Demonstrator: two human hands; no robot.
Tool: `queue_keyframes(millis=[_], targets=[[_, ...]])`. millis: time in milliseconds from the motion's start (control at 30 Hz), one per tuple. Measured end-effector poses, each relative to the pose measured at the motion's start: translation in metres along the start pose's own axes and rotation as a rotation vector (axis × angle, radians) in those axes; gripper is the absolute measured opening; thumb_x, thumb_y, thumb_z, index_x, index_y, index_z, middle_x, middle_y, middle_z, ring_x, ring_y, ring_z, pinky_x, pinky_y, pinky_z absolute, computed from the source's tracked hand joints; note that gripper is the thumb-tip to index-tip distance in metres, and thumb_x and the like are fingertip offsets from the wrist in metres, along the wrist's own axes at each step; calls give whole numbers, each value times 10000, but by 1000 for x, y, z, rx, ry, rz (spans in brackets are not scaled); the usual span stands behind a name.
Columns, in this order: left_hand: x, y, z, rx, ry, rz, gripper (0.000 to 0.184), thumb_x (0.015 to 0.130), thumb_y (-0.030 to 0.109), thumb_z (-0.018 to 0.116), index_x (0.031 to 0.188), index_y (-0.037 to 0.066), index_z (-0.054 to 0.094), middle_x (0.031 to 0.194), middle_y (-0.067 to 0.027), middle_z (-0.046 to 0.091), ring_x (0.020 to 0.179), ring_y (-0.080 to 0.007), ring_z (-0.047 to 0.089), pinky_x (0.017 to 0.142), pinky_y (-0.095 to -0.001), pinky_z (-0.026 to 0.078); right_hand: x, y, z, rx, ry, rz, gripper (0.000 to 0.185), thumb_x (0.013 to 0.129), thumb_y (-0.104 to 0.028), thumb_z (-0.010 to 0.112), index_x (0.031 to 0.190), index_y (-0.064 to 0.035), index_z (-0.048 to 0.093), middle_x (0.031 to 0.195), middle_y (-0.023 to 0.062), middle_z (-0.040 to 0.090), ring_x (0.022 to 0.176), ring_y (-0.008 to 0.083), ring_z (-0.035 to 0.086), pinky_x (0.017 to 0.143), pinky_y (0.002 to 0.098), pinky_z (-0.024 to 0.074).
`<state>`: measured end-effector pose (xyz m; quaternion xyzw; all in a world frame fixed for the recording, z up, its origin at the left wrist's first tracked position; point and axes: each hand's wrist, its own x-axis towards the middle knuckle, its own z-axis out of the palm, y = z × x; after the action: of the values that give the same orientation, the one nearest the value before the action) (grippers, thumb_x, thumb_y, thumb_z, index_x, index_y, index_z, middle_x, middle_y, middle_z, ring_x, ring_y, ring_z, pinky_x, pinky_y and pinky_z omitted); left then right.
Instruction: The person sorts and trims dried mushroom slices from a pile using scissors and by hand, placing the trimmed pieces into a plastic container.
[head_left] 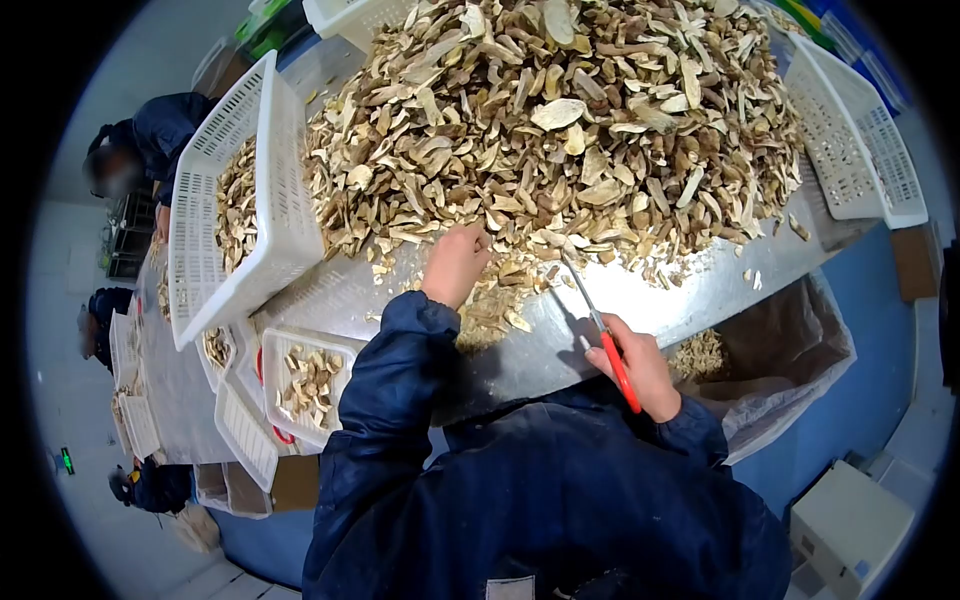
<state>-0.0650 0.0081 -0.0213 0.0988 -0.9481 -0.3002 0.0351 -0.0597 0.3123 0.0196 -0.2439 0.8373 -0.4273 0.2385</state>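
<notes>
A large heap of dried sliced mushrooms (560, 130) covers the far part of the metal table (700, 300). My left hand (458, 264) is at the heap's near edge, its fingers pinched together; whatever lies between them is too small to make out. My right hand (640, 368) grips long tweezers (618, 370) with red handles, their metal tips pointing at the small pieces near the heap. Mushroom crumbs (485, 318) lie just right of my left wrist.
A white basket (290, 210) with slices stands left, a small white tray (335, 425) nearer me. Another white basket (850, 140) leans at the right. A lined bin (790, 350) sits below the table's right edge. Several people work at the far left.
</notes>
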Motion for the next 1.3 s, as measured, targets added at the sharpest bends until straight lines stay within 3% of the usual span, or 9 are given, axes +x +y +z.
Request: queue_keyframes(millis=[133, 233, 333, 467, 600, 833, 967, 1133, 1300], targets=[[-1, -2, -7, -282, 16, -126, 126, 806, 101, 631, 901, 29, 589, 702, -62, 561, 680, -175, 571, 605, -307, 440, 0, 1, -2, 9, 6, 7, 469, 844, -317, 697, 1173, -25, 534, 717, 186, 612, 651, 382, 616, 586, 404, 462], [-6, -19, -25, -1088, -174, -520, 111, 835, 121, 632, 913, 57, 584, 723, 36, 540, 638, -89, 454, 582, -204, 360, 1, 5, 0, 19, 8, 12, 463, 841, -319, 700, 1161, -25, 540, 714, 186, 612, 647, 381, 616, 586, 403, 464], [-8, -16, -21, -890, -117, -416, 111, 847, 121, 621, 930, 49, 612, 699, -32, 551, 681, -152, 541, 614, -281, 441, 4, 7, 4, 32, 7, 13, 456, 837, -318, 706, 1149, -25, 547, 729, 184, 624, 657, 379, 624, 592, 398, 474], [3, 0, 1, -45, 257, 230, 212, 810, 87, 622, 1019, 114, 653, 778, -100, 577, 710, -263, 587, 605, -358, 468, 5, 4, 7, 41, 25, 11, 447, 832, -310, 714, 1142, -30, 552, 763, 181, 645, 682, 375, 638, 604, 387, 488], [17, 18, 2, 314, 172, 225, 242, 824, 63, 591, 1043, 136, 665, 841, -88, 560, 765, -281, 604, 657, -385, 498, 4, 3, 7, 25, 34, 22, 437, 829, -304, 718, 1136, -36, 557, 778, 181, 653, 697, 375, 644, 610, 383, 494], [13, 4, -15, -370, 276, 56, 194, 852, 112, 639, 1031, 37, 658, 737, -48, 553, 710, -215, 584, 649, -341, 472, 5, 4, 8, 24, 35, 25, 449, 828, -316, 719, 1139, -34, 559, 776, 182, 655, 704, 378, 646, 612, 386, 498], [-14, 3, -25, -1193, -77, -490, 131, 908, 166, 625, 895, 36, 611, 693, 51, 500, 610, -63, 469, 539, -218, 381, 8, 5, 10, 4, 8, 47, 459, 825, -328, 720, 1144, -38, 561, 758, 186, 649, 697, 382, 645, 608, 392, 497], [-35, 5, -16, -1391, -211, -444, 146, 939, 163, 595, 834, 84, 531, 682, 32, 474, 583, -45, 415, 485, -182, 312, 9, -3, 7, -28, -8, 19, 496, 804, -337, 737, 1160, -44, 553, 764, 190, 645, 707, 382, 643, 616, 397, 496], [-56, 23, -18, -1063, -121, -353, 120, 896, 148, 628, 841, 53, 578, 707, 31, 533, 620, -48, 475, 564, -201, 371, 13, -31, 0, -131, -22, -112, 616, 739, -381, 775, 1204, -67, 522, 799, 171, 616, 777, 364, 606, 669, 421, 467]])
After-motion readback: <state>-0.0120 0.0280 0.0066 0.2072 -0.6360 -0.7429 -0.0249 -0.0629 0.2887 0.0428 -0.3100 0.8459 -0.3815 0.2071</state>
